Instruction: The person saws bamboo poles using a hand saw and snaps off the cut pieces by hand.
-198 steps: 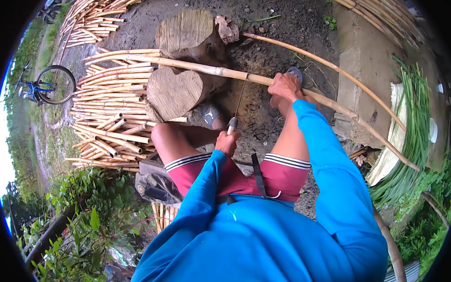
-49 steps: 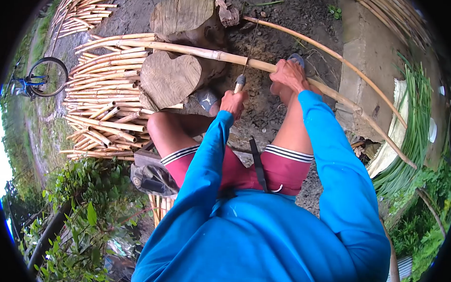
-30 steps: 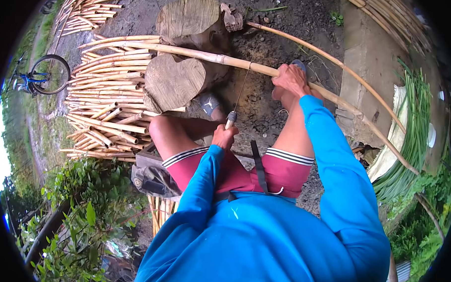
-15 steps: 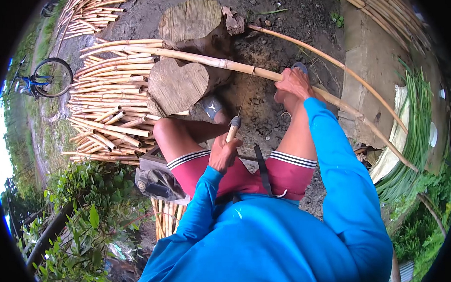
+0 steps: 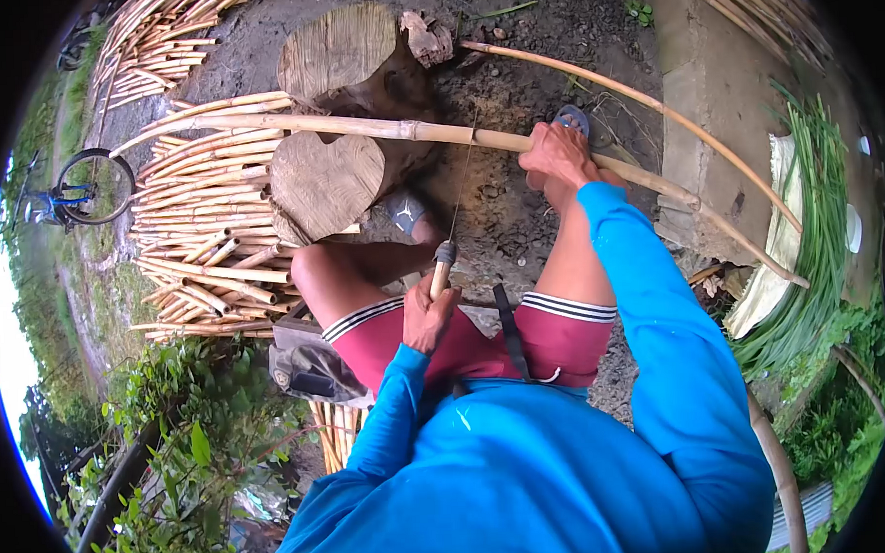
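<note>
My left hand is closed around the pale handle of a long-bladed knife. The thin blade, seen almost edge-on, points away from me and crosses a long bamboo pole near its tip. Farther right along that pole, my right hand wraps around it, above my right foot. The pole runs from the stacked bamboo on the left, past two cut logs, to the green leaves on the right. Whether the blade has cut into the pole cannot be made out.
Two log stumps stand ahead, left of centre. Behind them lies a pile of cut bamboo. A second long pole rests to the right, near a concrete slab and long green leaves. A bicycle stands far left.
The bamboo pole has tilted slightly, its left end dropping and its right end rising in view. Both hands keep their holds. The whole scene has shifted a little as my head moved.
</note>
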Demonstrator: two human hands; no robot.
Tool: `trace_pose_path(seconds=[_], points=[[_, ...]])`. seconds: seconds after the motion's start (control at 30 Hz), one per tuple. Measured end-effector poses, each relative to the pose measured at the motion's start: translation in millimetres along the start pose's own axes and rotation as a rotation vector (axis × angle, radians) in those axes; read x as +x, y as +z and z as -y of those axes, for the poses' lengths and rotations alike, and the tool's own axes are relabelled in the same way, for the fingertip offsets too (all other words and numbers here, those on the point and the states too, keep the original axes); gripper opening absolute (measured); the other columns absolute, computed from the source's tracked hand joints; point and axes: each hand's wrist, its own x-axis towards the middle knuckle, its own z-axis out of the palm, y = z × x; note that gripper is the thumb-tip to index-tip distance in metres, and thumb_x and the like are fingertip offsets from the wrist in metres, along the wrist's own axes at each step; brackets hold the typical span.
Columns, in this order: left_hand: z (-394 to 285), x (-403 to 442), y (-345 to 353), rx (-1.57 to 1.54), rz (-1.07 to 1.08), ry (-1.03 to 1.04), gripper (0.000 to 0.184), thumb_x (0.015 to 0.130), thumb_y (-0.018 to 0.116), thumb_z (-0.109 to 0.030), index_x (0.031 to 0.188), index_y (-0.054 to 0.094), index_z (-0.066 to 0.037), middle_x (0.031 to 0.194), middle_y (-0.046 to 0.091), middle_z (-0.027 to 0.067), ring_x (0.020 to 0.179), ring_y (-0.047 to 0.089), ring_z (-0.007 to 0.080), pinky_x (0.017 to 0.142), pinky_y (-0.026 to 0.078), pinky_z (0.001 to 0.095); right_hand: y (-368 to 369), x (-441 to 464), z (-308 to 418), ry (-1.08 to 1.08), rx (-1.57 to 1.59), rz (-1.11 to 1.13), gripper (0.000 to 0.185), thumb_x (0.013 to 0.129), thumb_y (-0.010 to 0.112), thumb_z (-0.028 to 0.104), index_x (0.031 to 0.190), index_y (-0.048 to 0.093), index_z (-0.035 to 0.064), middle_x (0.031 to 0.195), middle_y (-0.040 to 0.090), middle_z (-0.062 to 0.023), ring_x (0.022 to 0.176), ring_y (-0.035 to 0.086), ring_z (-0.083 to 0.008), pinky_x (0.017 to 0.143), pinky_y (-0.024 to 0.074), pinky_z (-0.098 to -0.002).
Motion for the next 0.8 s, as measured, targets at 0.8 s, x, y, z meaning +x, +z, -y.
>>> trace_pose_path(seconds=[0.8], points=[[-102, -49, -27, -0.082, -0.052, 0.221, 0.023, 0.079, 0.062, -0.016, 0.091, 0.059, 0.004, 0.064, 0.054, 0.0039, 0.057, 0.050, 0.0098, 0.054, 0.042, 0.0264, 6, 2, 6, 0.013, -0.003, -0.076, 0.027, 0.068, 0.066, 0.024, 0.083, 0.073, 0.0034, 0.089, 0.069, -0.0242, 0.087, 0.068, -0.0412, 0.080, 0.0545, -0.0456]])
